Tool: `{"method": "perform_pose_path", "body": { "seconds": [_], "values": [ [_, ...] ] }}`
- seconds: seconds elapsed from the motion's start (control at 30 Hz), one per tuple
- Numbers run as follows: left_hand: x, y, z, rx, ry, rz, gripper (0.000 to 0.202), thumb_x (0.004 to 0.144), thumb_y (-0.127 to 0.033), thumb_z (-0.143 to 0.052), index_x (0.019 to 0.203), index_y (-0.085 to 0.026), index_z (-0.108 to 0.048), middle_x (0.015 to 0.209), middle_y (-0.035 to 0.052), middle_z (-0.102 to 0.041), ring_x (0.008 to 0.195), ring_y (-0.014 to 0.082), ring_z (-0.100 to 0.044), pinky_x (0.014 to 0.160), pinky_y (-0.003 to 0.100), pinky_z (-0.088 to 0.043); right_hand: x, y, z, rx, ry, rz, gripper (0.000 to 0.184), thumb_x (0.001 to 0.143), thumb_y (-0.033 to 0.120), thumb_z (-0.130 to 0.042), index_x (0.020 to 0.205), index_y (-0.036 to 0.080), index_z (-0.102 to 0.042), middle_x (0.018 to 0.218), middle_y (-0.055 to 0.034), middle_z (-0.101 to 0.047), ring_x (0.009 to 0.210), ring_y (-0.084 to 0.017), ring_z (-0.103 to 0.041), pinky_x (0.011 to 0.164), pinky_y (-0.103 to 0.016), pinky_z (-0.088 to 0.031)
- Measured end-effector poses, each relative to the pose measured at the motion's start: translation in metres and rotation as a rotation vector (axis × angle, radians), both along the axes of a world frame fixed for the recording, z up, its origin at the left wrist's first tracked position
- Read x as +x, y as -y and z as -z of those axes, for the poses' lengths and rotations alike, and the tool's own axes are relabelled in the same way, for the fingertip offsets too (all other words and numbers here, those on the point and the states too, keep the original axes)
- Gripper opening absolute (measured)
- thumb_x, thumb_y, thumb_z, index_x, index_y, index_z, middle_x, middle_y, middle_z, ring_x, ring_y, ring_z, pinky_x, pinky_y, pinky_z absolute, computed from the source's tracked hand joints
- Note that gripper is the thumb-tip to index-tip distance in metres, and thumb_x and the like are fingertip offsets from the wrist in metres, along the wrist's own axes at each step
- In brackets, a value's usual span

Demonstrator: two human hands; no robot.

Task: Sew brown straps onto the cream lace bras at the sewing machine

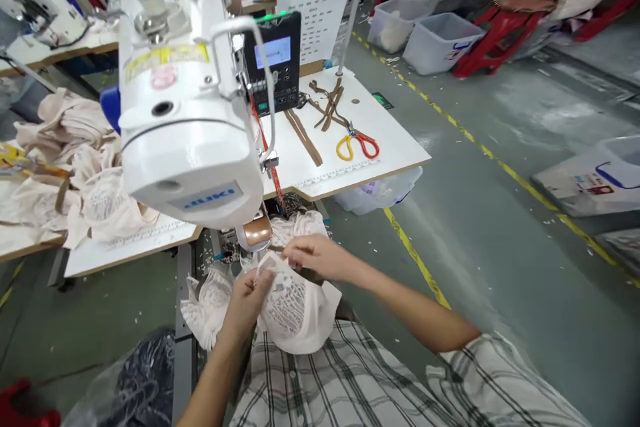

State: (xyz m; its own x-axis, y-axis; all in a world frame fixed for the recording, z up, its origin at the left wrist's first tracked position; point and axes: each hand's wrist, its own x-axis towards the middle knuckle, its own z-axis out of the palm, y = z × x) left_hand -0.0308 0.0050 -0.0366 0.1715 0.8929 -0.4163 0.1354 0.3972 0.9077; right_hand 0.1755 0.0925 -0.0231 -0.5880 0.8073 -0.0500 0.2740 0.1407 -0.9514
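Observation:
A white lace garment piece (295, 310) lies bunched in my lap below the white sewing machine (185, 100). My left hand (247, 300) pinches its upper edge with closed fingers. My right hand (320, 257) grips the same edge a little further right, fingers curled on the lace. Both hands sit just under the machine's metal post arm (256, 232). More white lace (213, 307) hangs to the left of my left hand. An orange strap (270, 167) runs down from the machine head toward the needle area.
The white table (395, 140) carries yellow-and-red scissors (356, 144), brown straps (320, 113) and a black control panel (275, 60). Beige fabric pieces (75, 167) pile up on the left. Clear bins (435, 40) and red stools stand beyond a yellow floor line (500, 167).

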Motion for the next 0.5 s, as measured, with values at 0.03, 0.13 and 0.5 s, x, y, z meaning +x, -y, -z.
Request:
{"method": "perform_pose_path", "body": {
  "seconds": [0.03, 0.13, 0.5],
  "values": [
    [0.001, 0.0, 0.0, -0.043, 0.013, -0.046, 0.044, 0.087, -0.059, -0.059, 0.074, -0.017, -0.056, 0.065, -0.0015, -0.055, 0.06, 0.0126, -0.048, 0.058, 0.024, -0.039, 0.009, -0.024, 0.001, 0.096, 0.139, 0.09, 0.035, 0.097, 0.046, -0.047, 0.092, 0.019, -0.068, 0.087, -0.0025, -0.07, 0.078, -0.015, -0.062, 0.072, -0.028, -0.047],
    [0.001, -0.002, -0.007, -0.105, 0.06, -0.045, 0.042, 0.082, -0.057, -0.067, 0.074, -0.016, -0.056, 0.066, -0.0021, -0.054, 0.061, 0.0115, -0.046, 0.058, 0.022, -0.037, 0.036, -0.107, 0.004, 0.221, 0.548, 0.503, 0.034, 0.098, 0.04, -0.046, 0.117, 0.017, -0.061, 0.118, -0.0117, -0.065, 0.101, -0.022, -0.062, 0.087, -0.035, -0.047],
    [-0.011, -0.001, -0.037, 0.021, -0.136, -0.125, 0.051, 0.082, -0.065, -0.06, 0.093, -0.017, -0.071, 0.069, 0.0026, -0.061, 0.067, 0.0182, -0.053, 0.067, 0.026, -0.045, 0.064, -0.23, -0.008, -0.114, 0.457, 0.634, 0.031, 0.093, 0.037, -0.061, 0.115, 0.014, -0.062, 0.116, -0.008, -0.063, 0.102, -0.02, -0.063, 0.089, -0.041, -0.054]
  ]
}}
